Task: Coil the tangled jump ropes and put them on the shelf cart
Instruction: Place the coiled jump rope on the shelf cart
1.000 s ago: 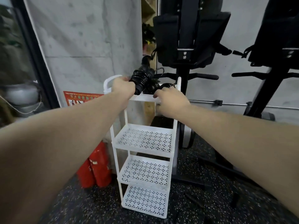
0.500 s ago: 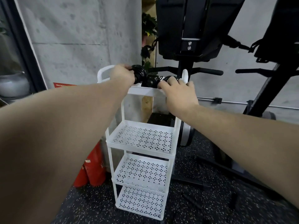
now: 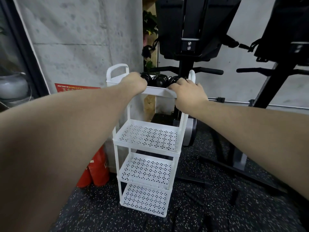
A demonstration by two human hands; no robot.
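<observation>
Both arms are stretched out to the top tray of the white shelf cart (image 3: pixel 147 143), which sits in the middle of the frame on the speckled black floor (image 3: pixel 209 215). Only one view here, from my head, looking forward and down.

My left hand (image 3: pixel 133 83) is at the left end of the top tray, fingers curled over and down into it, right against a black coiled jump rope (image 3: pixel 145 77). Looks like I'm gripping that coil, but my fingertips are hidden behind the knuckles so I can't say for sure. My right hand (image 3: pixel 189 92) is on the right end of the tray, fingers bent over the front rim and touching another black coil (image 3: pixel 174 79). Whether it's actually pinching the rope or just resting on it, can't tell.

Between my hands there's a third rounded black bundle (image 3: pixel 160 80) lying in the tray. All the rope stuff is on that top level; the three perforated shelves below have nothing on them.

Lower left of the frame: red fire extinguishers (image 3: pixel 95 171) leaning by the concrete wall (image 3: pixel 83 39). Upper right: black gym machines (image 3: pixel 192 25) right behind the cart.
</observation>
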